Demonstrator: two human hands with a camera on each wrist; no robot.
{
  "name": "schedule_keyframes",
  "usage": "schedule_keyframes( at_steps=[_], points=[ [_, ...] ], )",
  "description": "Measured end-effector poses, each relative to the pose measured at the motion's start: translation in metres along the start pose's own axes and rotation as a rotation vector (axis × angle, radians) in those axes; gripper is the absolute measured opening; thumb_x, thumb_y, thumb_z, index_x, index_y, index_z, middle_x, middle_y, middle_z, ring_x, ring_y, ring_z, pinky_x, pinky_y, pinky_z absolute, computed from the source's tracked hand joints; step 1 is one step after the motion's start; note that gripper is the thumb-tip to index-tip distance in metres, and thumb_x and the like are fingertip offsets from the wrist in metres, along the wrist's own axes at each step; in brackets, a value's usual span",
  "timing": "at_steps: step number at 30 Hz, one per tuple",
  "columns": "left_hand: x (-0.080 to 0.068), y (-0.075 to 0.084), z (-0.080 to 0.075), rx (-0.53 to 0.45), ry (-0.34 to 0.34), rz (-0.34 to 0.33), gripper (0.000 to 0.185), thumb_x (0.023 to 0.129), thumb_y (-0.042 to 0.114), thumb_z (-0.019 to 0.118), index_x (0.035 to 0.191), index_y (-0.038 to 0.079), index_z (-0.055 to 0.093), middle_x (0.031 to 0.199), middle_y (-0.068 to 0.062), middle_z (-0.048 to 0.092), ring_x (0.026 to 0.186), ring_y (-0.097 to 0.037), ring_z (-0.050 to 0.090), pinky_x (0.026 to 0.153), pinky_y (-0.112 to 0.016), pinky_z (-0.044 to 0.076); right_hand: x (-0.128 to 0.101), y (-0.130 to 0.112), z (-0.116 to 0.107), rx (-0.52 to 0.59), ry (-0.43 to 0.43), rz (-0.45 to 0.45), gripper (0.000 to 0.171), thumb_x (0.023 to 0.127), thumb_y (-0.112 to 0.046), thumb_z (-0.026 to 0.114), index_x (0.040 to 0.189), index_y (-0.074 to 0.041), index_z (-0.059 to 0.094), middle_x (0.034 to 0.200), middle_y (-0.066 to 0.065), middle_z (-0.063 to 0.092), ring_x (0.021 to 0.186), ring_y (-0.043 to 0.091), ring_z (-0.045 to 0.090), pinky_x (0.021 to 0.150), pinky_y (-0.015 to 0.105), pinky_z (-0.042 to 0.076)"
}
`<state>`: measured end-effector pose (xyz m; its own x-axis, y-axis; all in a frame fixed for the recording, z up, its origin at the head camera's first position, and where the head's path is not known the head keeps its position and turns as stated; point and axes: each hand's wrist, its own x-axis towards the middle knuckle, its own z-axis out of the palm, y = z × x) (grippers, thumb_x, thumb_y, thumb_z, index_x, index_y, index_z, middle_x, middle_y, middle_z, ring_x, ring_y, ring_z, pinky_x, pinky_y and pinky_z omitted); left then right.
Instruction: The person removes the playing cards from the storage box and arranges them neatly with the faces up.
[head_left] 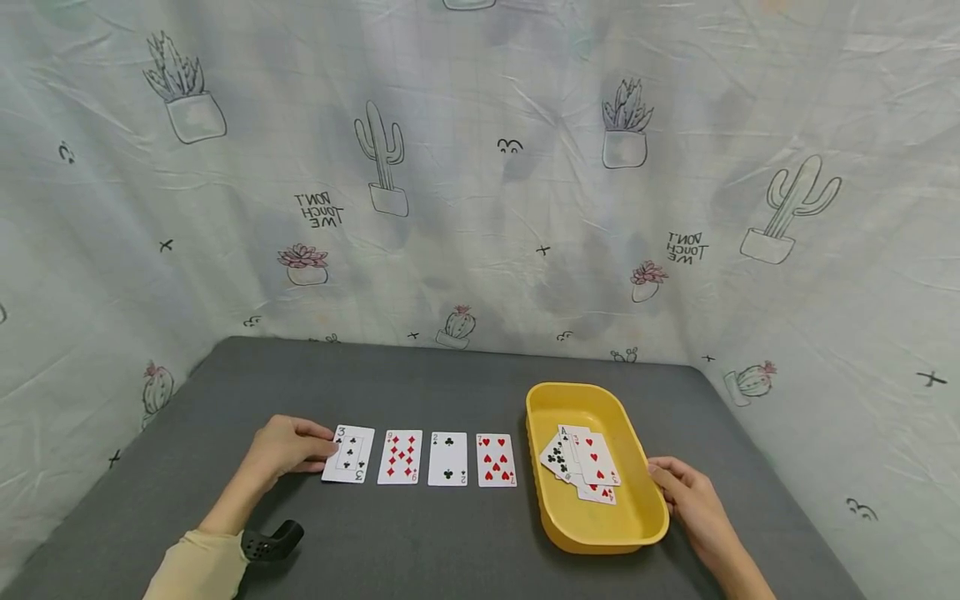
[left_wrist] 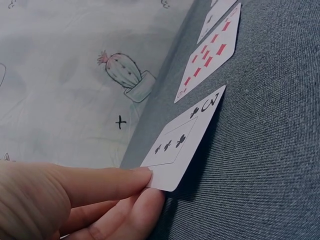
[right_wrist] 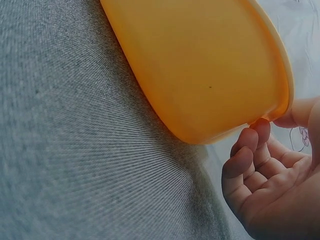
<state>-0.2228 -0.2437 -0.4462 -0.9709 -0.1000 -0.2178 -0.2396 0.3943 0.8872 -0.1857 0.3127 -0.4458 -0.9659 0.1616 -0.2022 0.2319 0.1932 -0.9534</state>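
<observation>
My left hand (head_left: 295, 450) pinches the left edge of a three of clubs playing card (head_left: 349, 455), thumb on its face and fingers beneath. In the left wrist view a dark shadow lies along one side of this card (left_wrist: 181, 140). To its right, in a row, lie a nine of diamonds (head_left: 400, 457), a two of clubs (head_left: 447, 450) and a seven of hearts (head_left: 497, 460), all face up. My right hand (head_left: 693, 504) grips the right rim of a yellow plastic basin (head_left: 592, 529), its thumb over the edge. Inside the basin several overlapping cards (head_left: 598, 458) lie face up.
A dark grey cloth (head_left: 375, 542) covers the table. White curtains (head_left: 480, 183) printed with cacti hang behind it and at both sides. On the left wrist is a black band (head_left: 272, 542), below a pale yellow sleeve (head_left: 198, 567).
</observation>
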Motion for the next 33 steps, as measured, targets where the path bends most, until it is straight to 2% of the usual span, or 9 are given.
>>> schedule_keyframes(
  at_steps=[13, 33],
  points=[
    [-0.0011, 0.0005, 0.0039, -0.009, 0.020, 0.012, 0.032, 0.080, 0.000, 0.079, 0.108, -0.013, 0.067, 0.084, -0.013, 0.068, 0.072, -0.022, 0.069, 0.062, -0.032, 0.059, -0.0001, -0.0031, 0.0007, -0.006, 0.003, 0.017, 0.043, 0.100, -0.030, 0.059, 0.122, 0.007, 0.057, 0.099, 0.009, 0.067, 0.080, 0.019, 0.065, 0.066, 0.032, 0.056],
    [-0.0001, -0.0004, 0.0057, 0.034, 0.062, 0.031, 0.029, 0.076, -0.001, 0.081, 0.101, -0.013, 0.069, 0.082, -0.014, 0.070, 0.068, -0.019, 0.069, 0.060, -0.030, 0.059, -0.0011, -0.0009, 0.0011, -0.012, 0.001, 0.009, 0.044, 0.100, -0.030, 0.059, 0.124, 0.007, 0.056, 0.097, 0.009, 0.066, 0.077, 0.018, 0.063, 0.063, 0.030, 0.055]
  ],
)
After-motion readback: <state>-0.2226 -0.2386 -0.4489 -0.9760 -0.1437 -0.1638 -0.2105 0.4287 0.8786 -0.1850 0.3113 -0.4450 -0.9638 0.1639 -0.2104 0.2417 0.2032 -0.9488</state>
